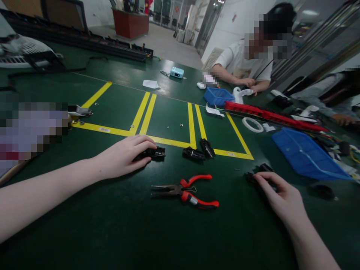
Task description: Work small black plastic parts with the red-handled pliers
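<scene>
A smooth, dark green tabletop [112,236] spreads under everything, marked off with flat, straight-edged yellow tape [174,141] in open-sided boxes. Along its far right runs a long, narrow red strip [275,116], with a ribbed blue plastic tray [303,153] with slanting walls on its near side. The left hand [132,153] is closed over a black part [159,152] just below the tape, thumb on the near side, fingers curled over the top. The right hand [281,187], near the tray, has thumb and forefinger pinched together on a small black piece [250,177], its detail mostly hidden. Between the hands lie pliers [177,190], with slim, tapered metal jaws parted and curved red-and-black grips spread. Two loose black parts [194,153] sit close together at the tape's edge, blocky, glossy and irregular, and another dark part [266,167] lies just beyond the right hand. The work looks midway: a piece is in each hand and three lie out of hand, though whether any is finished cannot be told. Smallest is a shiny metal nut [181,125] inside the middle tape box.
</scene>
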Available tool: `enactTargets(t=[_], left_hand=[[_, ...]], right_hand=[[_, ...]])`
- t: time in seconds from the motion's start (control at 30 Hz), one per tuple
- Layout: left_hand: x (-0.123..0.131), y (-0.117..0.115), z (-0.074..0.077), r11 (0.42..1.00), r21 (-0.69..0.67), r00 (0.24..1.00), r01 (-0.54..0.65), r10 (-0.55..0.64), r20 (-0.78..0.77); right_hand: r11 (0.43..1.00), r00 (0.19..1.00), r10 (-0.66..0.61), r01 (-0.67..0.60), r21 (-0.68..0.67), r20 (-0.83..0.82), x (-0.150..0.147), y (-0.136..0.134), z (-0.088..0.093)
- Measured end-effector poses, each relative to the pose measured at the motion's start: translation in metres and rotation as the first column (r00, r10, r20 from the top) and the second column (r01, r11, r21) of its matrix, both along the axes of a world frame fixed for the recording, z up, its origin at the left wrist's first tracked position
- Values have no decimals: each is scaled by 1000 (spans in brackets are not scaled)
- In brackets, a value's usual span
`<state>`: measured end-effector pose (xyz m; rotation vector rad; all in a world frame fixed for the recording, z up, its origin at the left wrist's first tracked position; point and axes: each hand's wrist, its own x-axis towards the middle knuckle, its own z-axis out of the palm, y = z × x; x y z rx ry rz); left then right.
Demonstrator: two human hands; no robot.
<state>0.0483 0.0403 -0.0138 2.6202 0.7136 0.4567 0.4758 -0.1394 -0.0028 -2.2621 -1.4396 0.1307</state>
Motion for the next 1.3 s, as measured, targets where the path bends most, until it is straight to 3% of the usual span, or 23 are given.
enactTargets(t=[0.23,0.5,0.83,1.03,1.23,1.3], left_hand=[[1,1,0,1000,11,1000,5,-5,-1],[2,1,1,1000,15,1000,0,0,-3],[1,0,1,999,28,1000,15,-15,7],[0,3,-1,998,46,999,35,-35,1],[0,5,-3,997,50,999,52,-52,-3],[1,5,-3,997,60,999,51,-52,5]], right_hand=[[992,991,112,-106,-72,77,-2,4,12],[962,927,273,-257,-96,258,9,3,12],[982,975,168,-153,-107,144,-3,8,18],[990,991,101,-92,-107,82,8,1,15],[989,989,-125,130,-69,74,21,-7,14],[988,990,-123,128,-85,70,26,-8,14]])
